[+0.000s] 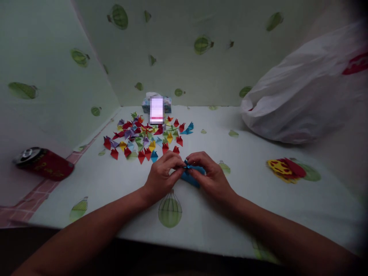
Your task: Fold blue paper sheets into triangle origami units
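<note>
Here, the fingers of the left hand and right hand pinched a blue paper piece, three o'clock from the left fingertips, nine from the right, over the counter. At nine, a red can bore yellow writing, too blurred to read; at two, a white bag showed a red mark.

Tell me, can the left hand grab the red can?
Probably yes: nothing shows between the left hand and the red can. That hand holds the blue piece, though, so it would likely let go first.
</note>
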A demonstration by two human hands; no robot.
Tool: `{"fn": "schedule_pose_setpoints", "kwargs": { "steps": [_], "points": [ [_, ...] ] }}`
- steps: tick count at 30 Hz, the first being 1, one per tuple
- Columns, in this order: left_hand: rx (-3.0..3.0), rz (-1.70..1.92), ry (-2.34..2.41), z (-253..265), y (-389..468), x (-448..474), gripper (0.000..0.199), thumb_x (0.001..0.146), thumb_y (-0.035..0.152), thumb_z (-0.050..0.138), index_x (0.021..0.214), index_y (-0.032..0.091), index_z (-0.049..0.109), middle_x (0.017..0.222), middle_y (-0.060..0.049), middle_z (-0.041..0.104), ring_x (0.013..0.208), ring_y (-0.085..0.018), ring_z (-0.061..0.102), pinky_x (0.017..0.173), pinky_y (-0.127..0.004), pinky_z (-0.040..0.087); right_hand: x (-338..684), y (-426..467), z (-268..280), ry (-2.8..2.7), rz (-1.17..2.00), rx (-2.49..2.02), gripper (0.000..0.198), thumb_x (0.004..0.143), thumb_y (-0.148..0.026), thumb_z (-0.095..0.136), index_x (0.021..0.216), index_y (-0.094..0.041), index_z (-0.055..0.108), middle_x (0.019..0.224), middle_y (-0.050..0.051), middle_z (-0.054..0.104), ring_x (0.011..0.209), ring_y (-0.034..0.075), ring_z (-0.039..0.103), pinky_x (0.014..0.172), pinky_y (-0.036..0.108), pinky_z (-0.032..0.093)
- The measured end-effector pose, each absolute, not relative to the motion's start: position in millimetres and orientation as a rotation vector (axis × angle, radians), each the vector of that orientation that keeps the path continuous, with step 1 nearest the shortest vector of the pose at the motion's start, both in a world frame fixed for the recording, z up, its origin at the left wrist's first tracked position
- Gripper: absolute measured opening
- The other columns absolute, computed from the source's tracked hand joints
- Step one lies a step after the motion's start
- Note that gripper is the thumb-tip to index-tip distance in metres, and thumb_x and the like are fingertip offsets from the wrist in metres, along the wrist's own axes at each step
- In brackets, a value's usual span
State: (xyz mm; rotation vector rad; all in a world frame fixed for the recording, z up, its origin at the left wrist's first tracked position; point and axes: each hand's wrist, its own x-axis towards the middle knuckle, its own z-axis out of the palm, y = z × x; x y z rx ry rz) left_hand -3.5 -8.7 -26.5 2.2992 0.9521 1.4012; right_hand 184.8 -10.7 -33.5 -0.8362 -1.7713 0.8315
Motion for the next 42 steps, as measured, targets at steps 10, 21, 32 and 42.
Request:
{"fn": "schedule_pose_setpoints", "kwargs": {
  "steps": [10,21,32,42],
  "points": [
    [2.195,1.376,1.017,-26.1,-9.0,-2.7,0.014,0.085,0.003,0.068,0.089,0.016,0.066,0.089,-0.003,0.063,0.079,-0.012,0.063,0.069,-0.024,0.055,183.9,-12.9,-32.5,-1.746,0.915,-0.829,0.019,0.088,-0.016,0.061,0.105,-0.025,0.060,0.107,0.005,0.061,0.105,0.022,0.061,0.092,0.042,0.052],
    [2.181,1.395,0.990,-26.2,-7.1,-3.8,0.015,0.085,0.004,0.068,0.090,0.018,0.067,0.092,-0.004,0.063,0.084,-0.014,0.063,0.072,-0.025,0.057,183.9,-11.6,-32.1,-1.683,1.029,-0.866,0.017,0.088,-0.019,0.063,0.104,-0.024,0.060,0.107,0.006,0.062,0.104,0.023,0.061,0.095,0.047,0.052],
    [2.166,1.376,0.965,-26.2,-7.5,-3.4,0.013,0.085,0.005,0.070,0.090,0.017,0.068,0.089,-0.003,0.063,0.080,-0.013,0.063,0.070,-0.025,0.057,184.3,-11.6,-31.7,-1.658,1.062,-0.753,0.020,0.090,-0.018,0.065,0.107,-0.028,0.063,0.109,0.003,0.062,0.106,0.020,0.061,0.095,0.043,0.052],
    [2.174,1.402,0.957,-23.5,-8.5,-3.6,0.015,0.085,0.004,0.069,0.091,0.017,0.068,0.089,-0.003,0.063,0.081,-0.012,0.063,0.070,-0.024,0.057,184.3,-10.8,-28.1,-1.720,1.051,-0.836,0.017,0.087,-0.019,0.064,0.103,-0.026,0.062,0.107,0.003,0.062,0.104,0.020,0.062,0.092,0.040,0.053]
  ]
}}
